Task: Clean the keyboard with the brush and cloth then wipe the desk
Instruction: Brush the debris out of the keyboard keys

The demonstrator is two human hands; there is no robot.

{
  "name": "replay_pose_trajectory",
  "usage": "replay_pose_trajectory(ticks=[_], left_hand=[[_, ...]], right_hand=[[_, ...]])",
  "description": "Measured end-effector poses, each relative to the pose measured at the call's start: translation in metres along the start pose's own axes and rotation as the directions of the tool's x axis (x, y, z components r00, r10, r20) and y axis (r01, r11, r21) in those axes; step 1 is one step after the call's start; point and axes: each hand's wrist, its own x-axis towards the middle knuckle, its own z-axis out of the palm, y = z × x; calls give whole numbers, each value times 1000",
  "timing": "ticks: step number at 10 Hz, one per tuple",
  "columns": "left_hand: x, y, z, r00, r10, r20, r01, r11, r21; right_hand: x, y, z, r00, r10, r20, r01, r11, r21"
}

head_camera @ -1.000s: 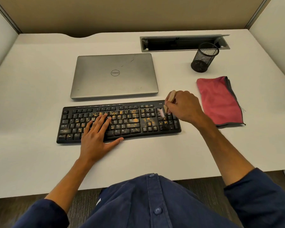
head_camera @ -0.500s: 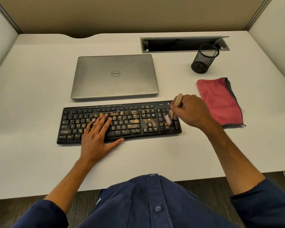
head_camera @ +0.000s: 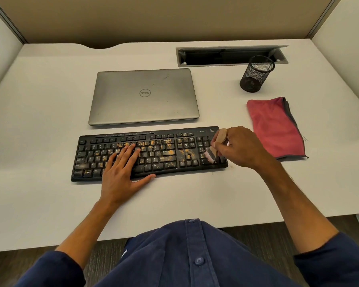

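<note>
One black keyboard (head_camera: 149,155) lay on the white desk (head_camera: 39,121), near the front edge, its keys speckled with orange-yellow crumbs, thickest across the middle and just left of the number pad. The left hand (head_camera: 120,172) rested flat on the left-middle keys, fingers straight and together, thumb spread out along the keyboard's front edge; it held nothing. The right hand (head_camera: 239,149) was curled round one small brush (head_camera: 217,145) with a pale wooden handle, gripping it over the number pad at the keyboard's right end. The handle tilted up and away from the person, and the light bristles touched the lower number-pad keys; they were blurred, so their exact shape could not be told. A few specks lay on the desk just in front of the keyboard's right corner.

One red cloth (head_camera: 275,126) with a grey edge lay flat on the desk to the right of the keyboard, near the right hand but apart from it. One closed silver laptop (head_camera: 143,96) sat just behind the keyboard. One black mesh cup (head_camera: 256,74) stood behind the cloth, beside one open cable slot (head_camera: 230,55) in the desk.
</note>
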Motion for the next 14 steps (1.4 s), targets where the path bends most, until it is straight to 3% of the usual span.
replay_pose_trajectory(ticks=[2,5,6,7,8,11,12,13,14], left_hand=[[0,0,1,1000,0,-3,0,1000,-8],[-1,0,1,1000,3,-18,-3,1000,-2],[0,0,1,1000,3,-13,-3,1000,-1],[0,-1,2,1000,5,-11,-5,1000,0],[0,-1,1,1000,5,-9,-5,1000,2],[-1,-1,1,1000,-1,-12,1,1000,4],[0,-1,1,1000,2,-11,-2,1000,4],[-1,-1,1,1000,1,-16,-1,1000,11],[-1,-1,1,1000,2,-9,-2,1000,5]], right_hand=[[0,-2,-9,996,-84,4,84,994,-76],[7,-6,-12,987,-87,135,97,993,-69],[14,-13,-11,994,-68,86,74,995,-71],[26,-15,-9,997,-37,-68,32,997,-71],[39,-18,-3,995,13,-97,-18,998,-58],[32,-30,-9,988,-71,138,87,990,-114],[35,-27,-8,999,-43,-16,40,991,-129],[39,-21,-4,997,22,-80,-26,998,-50],[35,-15,4,997,80,-18,-79,996,45]])
